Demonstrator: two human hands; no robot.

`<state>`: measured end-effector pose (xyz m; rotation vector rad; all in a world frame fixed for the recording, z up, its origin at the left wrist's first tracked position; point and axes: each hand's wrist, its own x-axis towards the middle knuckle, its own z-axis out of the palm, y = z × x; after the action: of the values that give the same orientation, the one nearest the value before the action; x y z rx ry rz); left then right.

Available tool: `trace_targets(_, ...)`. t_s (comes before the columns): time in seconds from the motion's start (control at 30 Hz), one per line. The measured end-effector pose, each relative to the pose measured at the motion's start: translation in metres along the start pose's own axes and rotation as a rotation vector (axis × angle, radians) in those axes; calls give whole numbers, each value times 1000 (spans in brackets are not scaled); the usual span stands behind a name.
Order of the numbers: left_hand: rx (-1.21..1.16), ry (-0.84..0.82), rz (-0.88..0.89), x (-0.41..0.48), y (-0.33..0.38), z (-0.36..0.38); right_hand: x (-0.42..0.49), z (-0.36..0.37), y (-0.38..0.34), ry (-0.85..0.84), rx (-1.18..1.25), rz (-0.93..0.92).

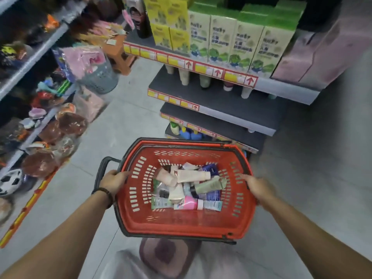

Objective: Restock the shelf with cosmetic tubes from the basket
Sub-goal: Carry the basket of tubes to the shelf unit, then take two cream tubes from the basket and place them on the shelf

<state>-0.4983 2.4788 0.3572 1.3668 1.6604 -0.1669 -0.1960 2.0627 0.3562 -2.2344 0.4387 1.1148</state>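
Red slotted plastic basket [181, 228] with a dark grey rim sits at the centre of the view, above a purplish round stool [165, 256] at 6 o'clock. Whether it rests on the stool cannot be told. Its dark grey folding handle [102, 170] hangs out at 9 o'clock. Mixed cosmetic tubes [193, 176] in cream, pink, green, blue and white lie heaped on the basket's floor, none yet taken out.

At the basket's 9 o'clock edge the left hand [113, 181] grips the rim, thumb on top and fingers curled under, with a dark beaded bracelet [106, 193] on the wrist. At 3 o'clock the right hand [259, 188] lies on the rim, one digit pointing along the inner wall. Blur hides whether its fingers wrap the rim.

Beyond, from 12 to 1 o'clock, stands a dark grey tiered shelf [221, 103] edged with yellow and red price labels. Green and cream cartons [221, 41] fill its top tier, and pale tubes standing cap-down [184, 76] line the tier below.
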Motion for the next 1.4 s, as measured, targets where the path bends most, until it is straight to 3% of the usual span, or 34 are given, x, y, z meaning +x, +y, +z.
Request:
trace_targets(0.3, 262, -204, 59, 131, 56, 96, 102, 54, 28, 12, 40, 227)
trace_targets(0.43, 349, -315, 140, 240, 59, 154, 157, 101, 47, 52, 149, 342)
trace_targets(0.6, 457, -376, 187, 303, 54, 212, 231, 156, 75, 94, 243, 445)
trace_targets(0.83, 552, -374, 207, 355, 45, 251, 287, 186, 75, 78, 233, 412)
trace_targets(0.97, 642, -446, 133, 424, 28, 259, 303, 194, 79, 54, 185, 408)
trace_targets(1.03, 725, -479, 152, 411, 42, 261, 307, 194, 77, 57, 116, 395)
trace_targets(1.13, 1093, -429, 351, 373, 65, 263, 303, 201, 63, 219, -157, 255)
trace_targets(1.2, 1310, -205, 558, 354, 63, 269, 297, 220, 53, 446, -256, 18)
trace_targets(1.23, 1277, -128, 652, 343, 57, 275, 300, 233, 50, 505, -257, -159)
trace_targets(1.3, 1216, -211, 848, 323, 40, 292, 310, 263, 43, 404, -247, -417)
trace_targets(1.4, 1372, -394, 1036, 311, 12, 325, 338, 305, 27, 116, -438, -541)
